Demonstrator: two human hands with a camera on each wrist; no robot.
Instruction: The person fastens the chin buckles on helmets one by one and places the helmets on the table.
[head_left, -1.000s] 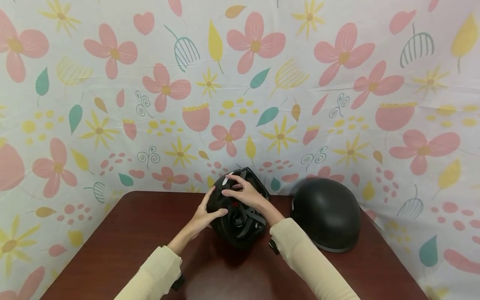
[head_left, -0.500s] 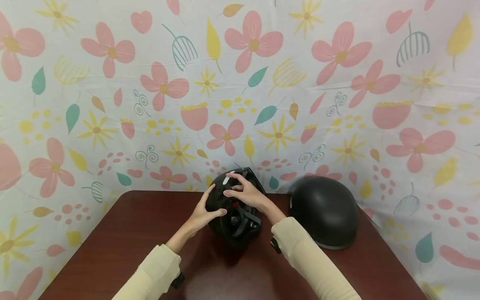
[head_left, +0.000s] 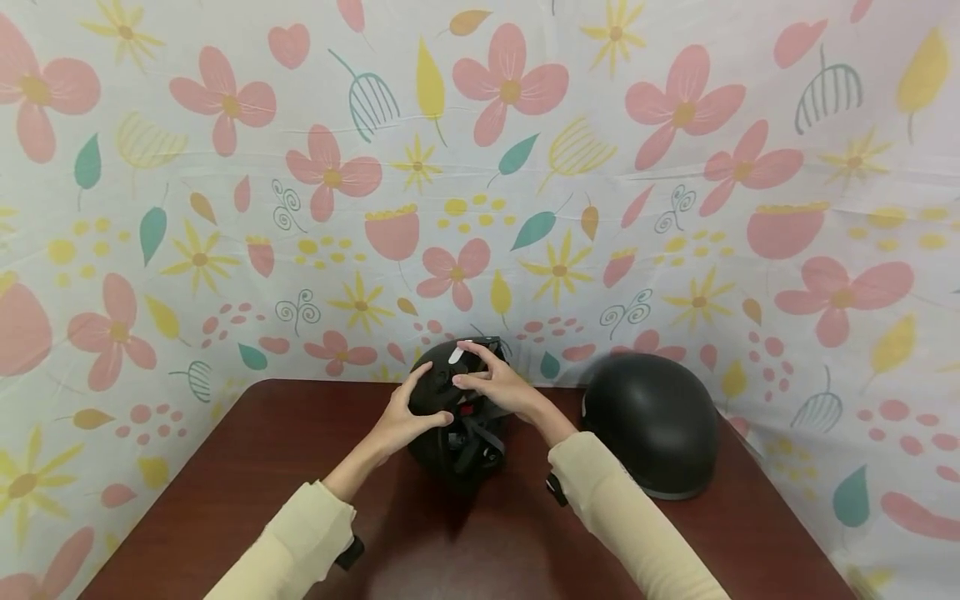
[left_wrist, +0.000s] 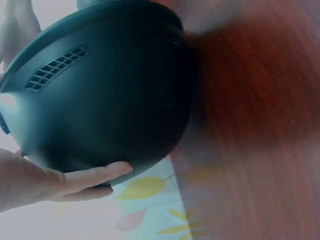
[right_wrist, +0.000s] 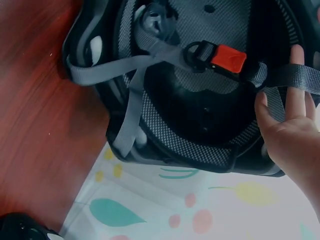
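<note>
two hands are at work on one black helmet [head_left: 442,396]. in the head view it sits in front of the person, near the far edge of the desk [head_left: 247,458], tilted so that the hollow inside faces partly back and to the right. whether it rests on the wood or is held just above it, i cannot tell. the left hand [head_left: 397,421] grips it from the left, thumb and fingers well apart around the shell. the right hand [head_left: 504,387] comes from the other side, thumb and index finger parted, the index fingertip beside a white patch [head_left: 456,355] on the helmet. a matte black dome [head_left: 652,429] stands on the desk, to the right of the helmet and apart from it. both sleeves [head_left: 630,508] are cream, and a floral cloth [head_left: 225,183] hangs behind.

the left wrist view shows the outside of the shell, with a lattice vent [left_wrist: 56,68] in it. the left hand's fingers lie along the lower side of the shell in this view, touching it — the helmet fills the space in front of them.

the right wrist view looks into the helmet: grey lining [right_wrist: 215,30], grey straps [right_wrist: 115,70] and a red buckle [right_wrist: 229,58] across the hollow. the right hand's thumb and index finger are nearly straight and spread; a strap crosses over the index finger, and the thumb is just below the buckle's band.
</note>
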